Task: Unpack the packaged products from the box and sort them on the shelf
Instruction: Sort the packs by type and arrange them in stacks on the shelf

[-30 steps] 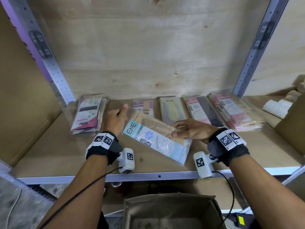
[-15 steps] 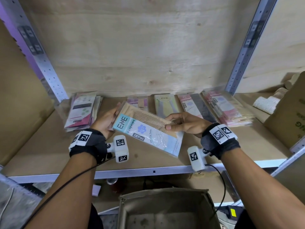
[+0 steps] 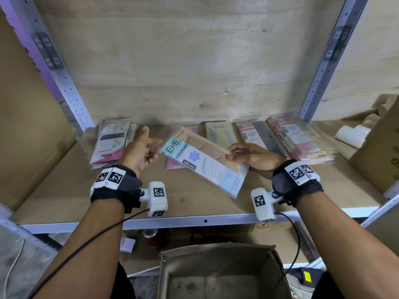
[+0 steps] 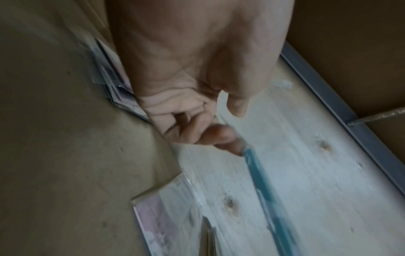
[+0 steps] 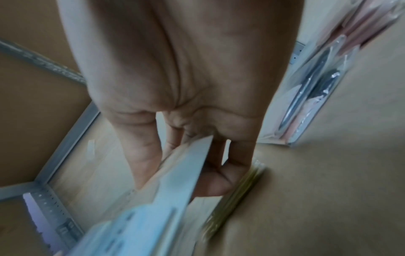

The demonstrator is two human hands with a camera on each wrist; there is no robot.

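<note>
Stocking packet (image 3: 203, 164): held above the shelf (image 3: 205, 220), between the two hands, long axis slanting from far-left to near-right.
Right hand (image 3: 251, 157): pinched the packet's right edge, thumb over fingers; the nearer hand.
Left hand (image 3: 140, 151): fingers loose and empty, just beside the packet's blue corner; contact unclear.
Count: one packet in hand; about five groups of packets along the back of the shelf, exact numbers blurred.
Box (image 3: 220, 275): below the shelf, no packets visible in it.
</note>
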